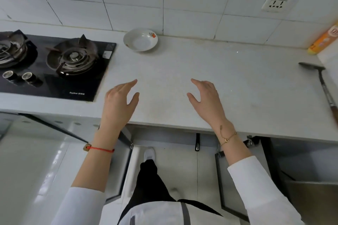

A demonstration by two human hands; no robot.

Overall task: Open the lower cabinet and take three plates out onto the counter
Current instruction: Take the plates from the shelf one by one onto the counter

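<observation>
white counter (237,82), empty plate (140,40) by tiled wall, left hand (119,100) and right hand (206,98) fingers spread, holding nothing

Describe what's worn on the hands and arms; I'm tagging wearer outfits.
Both hands, left and right, are bare. White sleeves are pushed up both forearms. The left wrist has a red cord bracelet with a small tan tag; the right has a thin gold chain.

Both hands (119,100) (205,98) empty, fingers spread
</observation>
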